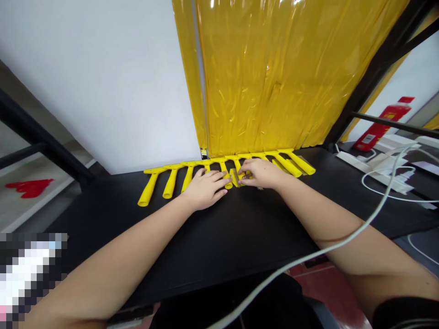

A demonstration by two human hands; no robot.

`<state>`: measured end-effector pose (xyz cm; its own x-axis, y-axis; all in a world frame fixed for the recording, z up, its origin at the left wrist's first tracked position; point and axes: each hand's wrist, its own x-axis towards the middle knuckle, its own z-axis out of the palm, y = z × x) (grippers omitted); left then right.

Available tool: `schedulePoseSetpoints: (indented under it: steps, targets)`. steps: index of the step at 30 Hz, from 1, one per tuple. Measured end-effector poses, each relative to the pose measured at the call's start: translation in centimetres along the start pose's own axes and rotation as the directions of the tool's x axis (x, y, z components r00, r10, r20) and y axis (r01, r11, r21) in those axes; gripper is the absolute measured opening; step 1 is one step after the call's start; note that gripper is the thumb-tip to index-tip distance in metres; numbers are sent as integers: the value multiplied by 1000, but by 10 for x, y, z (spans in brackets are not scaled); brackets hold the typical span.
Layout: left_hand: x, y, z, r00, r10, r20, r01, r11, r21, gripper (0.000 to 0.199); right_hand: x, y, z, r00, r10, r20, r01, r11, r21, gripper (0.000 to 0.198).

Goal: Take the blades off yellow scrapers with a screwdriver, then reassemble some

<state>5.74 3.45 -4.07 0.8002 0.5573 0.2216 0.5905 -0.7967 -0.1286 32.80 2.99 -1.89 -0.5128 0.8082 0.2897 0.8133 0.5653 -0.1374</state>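
Note:
A row of yellow T-shaped handles (147, 189) with hollow round ends lies along the back of the black tabletop (219, 237). My left hand (206, 187) rests palm down over the middle handles, fingers stretched out and hiding parts of them. Its fingertips reach a yellow handle (227, 182) near the centre. Just right of that, my right hand (262, 173) has its fingers curled down in a pinch. A small flat yellowish plate (234, 177) shows beside its fingertips; whether they grip it or a handle is hidden.
A yellow plastic curtain (267, 77) and a white panel (120, 82) stand behind the row. At right are a red bottle (382, 125) and white power strips (380, 171). A white cable (308, 253) crosses in front of my right forearm. A black frame post (44, 137) rises at left.

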Motion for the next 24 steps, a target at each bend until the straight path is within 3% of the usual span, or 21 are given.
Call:
schedulePoseSetpoints:
  steps: [11,14,17,24]
  targets:
    - [-3,3,4,1000,-19,13,20,999,-51,44,-4,1,4,996,73,45,-72,997,-37,14]
    - [-5,4,-2,989,-145,-25,144,988,-49,47,-5,-1,-1,997,79,6,-79,997,2,21]
    - [-9,-2,-6,945,-324,-34,322,945,-54,50,-6,-2,-5,992,96,-81,-92,994,53,24]
    - [-23,-22,-5,909,-405,99,411,910,-50,59,-5,5,-3,979,134,-153,-123,989,76,16]
